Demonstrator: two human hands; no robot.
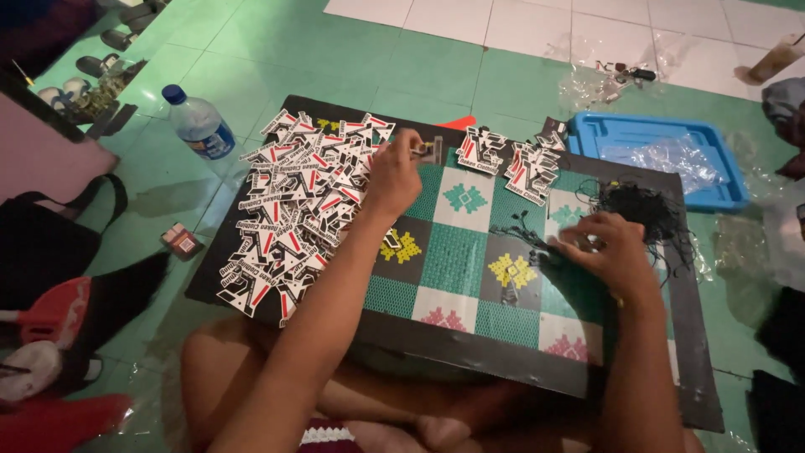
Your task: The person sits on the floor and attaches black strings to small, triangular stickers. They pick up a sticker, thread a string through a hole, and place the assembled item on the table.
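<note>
Seated on green tiled floor [352, 67], legs crossed beneath one dark rectangular board [503, 361] faced with a chequered woven mat of teal, white, black and yellow squares [453, 260]. Left hand [392, 178] raised at the mat's far edge, fingers pressed together, pinching one small black-and-white tag [423, 148]. Right hand [605, 252] lowered on the mat's right side, fingertips closed on thin black strings [537, 239] trailing from one tangled heap of black cord [646, 210]. One large loose pile of black, white and red printed card tags [293, 210] on the board's left; too many to count. Two smaller stacks of the same tags [507, 164] at the far edge. One blue plastic tray [604, 134] beyond the board, holding crumpled clear plastic film [671, 155]. One clear water bottle with blue cap [197, 124] lying left of the board.
</note>
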